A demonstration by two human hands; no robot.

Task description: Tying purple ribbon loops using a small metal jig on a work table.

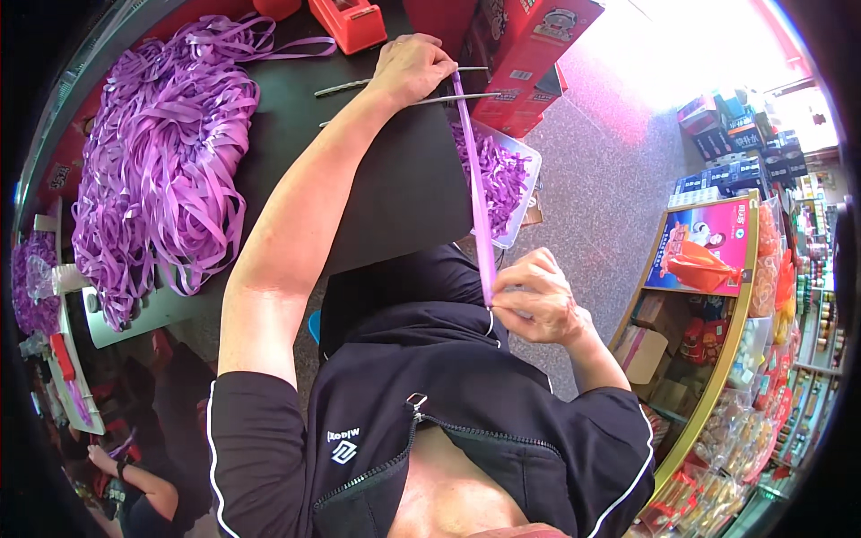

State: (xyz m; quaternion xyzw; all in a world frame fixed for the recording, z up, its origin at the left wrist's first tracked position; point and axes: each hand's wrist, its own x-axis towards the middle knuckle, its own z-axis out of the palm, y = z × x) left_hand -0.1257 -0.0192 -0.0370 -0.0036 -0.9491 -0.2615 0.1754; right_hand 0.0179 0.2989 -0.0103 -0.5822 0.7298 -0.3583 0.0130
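Note:
A purple ribbon (478,184) is stretched taut between my two hands. Its far end is pinched by my left hand (414,72) over the black tabletop (395,188), beside two thin metal rods (439,100). Close to my body, my right hand (541,300) grips the near end between thumb and fingers. To the left of my left arm lies a big tangled heap of purple ribbon loops (170,152). Under the stretched ribbon, past the table's right edge, is a translucent white bin (531,193) with many purple ribbon pieces in it.
Red printed boxes (529,54) stand just beyond my left hand. A red tape dispenser (352,22) sits at the table's far edge. To the right are a display counter (717,314) and stacked cartons (735,134). Another person's arm (148,484) shows at lower left.

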